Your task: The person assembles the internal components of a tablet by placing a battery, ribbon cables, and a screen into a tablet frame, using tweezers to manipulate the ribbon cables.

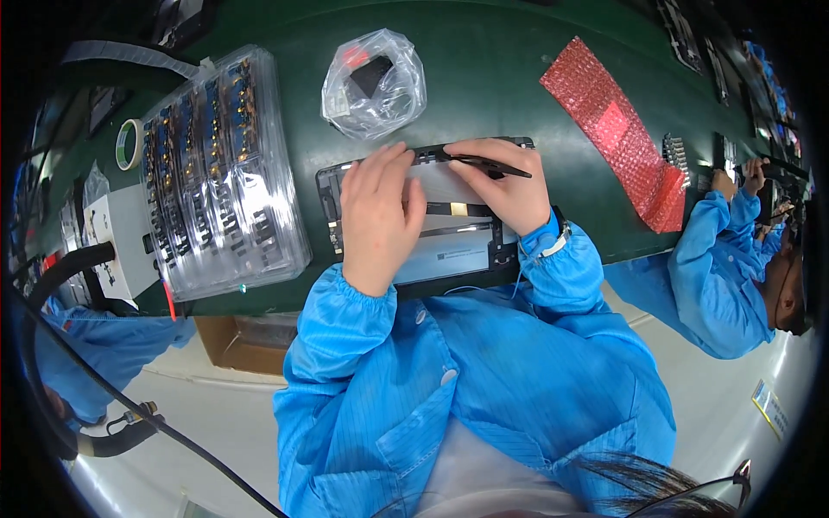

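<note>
An opened tablet (449, 259) lies on the green bench in front of me, its silver-grey inside facing up, with dark strips across it and a black frame. My left hand (377, 220) rests over its left part, fingers stretched out toward the far edge and thumb apart; it covers what lies beneath. In my right hand (511, 192) is a pair of black tweezers (496, 166), pinched between thumb and fingers. The tips of the tweezers point left, at the tablet's far edge. Whether they grip a small part is too small to tell.
Stacked clear trays (224, 181) of small parts stand at left, beside a tape roll (129, 144). A clear plastic bag (374, 85) lies beyond the tablet, red bubble wrap (615, 129) to the right. A co-worker (721, 259) sits at far right; a black hose (65, 268) bends at left.
</note>
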Demonstrator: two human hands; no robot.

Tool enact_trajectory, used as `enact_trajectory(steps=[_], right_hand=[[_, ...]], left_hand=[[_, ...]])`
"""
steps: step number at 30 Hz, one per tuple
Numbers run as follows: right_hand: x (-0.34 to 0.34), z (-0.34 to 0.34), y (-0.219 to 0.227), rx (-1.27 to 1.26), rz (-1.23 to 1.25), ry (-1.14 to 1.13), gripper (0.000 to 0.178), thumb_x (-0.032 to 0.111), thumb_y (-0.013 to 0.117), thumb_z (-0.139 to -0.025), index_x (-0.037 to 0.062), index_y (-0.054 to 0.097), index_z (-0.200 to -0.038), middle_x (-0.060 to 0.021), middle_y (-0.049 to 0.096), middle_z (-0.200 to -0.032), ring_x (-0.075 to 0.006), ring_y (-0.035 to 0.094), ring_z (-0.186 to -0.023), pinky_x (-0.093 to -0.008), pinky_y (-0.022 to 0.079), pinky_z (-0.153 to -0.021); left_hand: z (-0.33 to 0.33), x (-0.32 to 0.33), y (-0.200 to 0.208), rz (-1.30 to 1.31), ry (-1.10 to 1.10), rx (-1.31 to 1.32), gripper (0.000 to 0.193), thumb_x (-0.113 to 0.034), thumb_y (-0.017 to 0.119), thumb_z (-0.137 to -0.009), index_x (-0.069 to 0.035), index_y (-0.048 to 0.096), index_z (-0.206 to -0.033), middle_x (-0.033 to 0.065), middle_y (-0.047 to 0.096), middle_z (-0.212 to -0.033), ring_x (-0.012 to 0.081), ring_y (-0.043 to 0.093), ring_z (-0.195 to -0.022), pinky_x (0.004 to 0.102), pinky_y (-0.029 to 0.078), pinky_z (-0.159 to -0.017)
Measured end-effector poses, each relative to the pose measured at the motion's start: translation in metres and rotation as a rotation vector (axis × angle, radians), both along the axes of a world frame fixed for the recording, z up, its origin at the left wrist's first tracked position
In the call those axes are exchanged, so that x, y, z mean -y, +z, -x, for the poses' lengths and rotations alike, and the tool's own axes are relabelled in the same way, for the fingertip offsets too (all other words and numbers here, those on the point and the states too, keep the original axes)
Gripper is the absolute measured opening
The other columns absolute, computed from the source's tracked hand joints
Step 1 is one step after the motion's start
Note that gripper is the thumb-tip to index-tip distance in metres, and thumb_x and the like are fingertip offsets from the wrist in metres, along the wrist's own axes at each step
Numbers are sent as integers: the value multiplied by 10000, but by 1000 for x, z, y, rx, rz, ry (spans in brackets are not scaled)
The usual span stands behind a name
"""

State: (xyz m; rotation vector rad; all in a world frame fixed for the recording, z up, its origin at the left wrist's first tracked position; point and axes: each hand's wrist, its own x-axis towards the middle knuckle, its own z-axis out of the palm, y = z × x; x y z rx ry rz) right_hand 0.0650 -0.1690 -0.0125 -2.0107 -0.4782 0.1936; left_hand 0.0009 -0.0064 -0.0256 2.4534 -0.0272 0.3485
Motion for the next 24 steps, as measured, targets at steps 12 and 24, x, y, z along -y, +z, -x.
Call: enact_trajectory(steps=[12, 24], right_hand=[[0, 5, 4, 33, 18, 23, 180, 63, 662, -736, 48, 658, -916, -101, 647, -899, -204, 625, -810, -286, 512, -699], [38, 24, 17, -5, -378, -132, 144, 68, 524, -836, 0, 584, -948, -79, 581, -897, -158, 541, -895, -287, 417, -805]], left_hand=[[3, 0, 2, 35, -4, -22, 252, -96, 506, -808, -19, 560, -1042, 130, 564, -1119, 313, 498, -1086, 446, 326, -962], [82, -15, 40, -180, -18, -121, 423, -125, 575, -763, -67, 497, -1175, 116, 444, -1251, 306, 422, -1167, 501, 292, -967]])
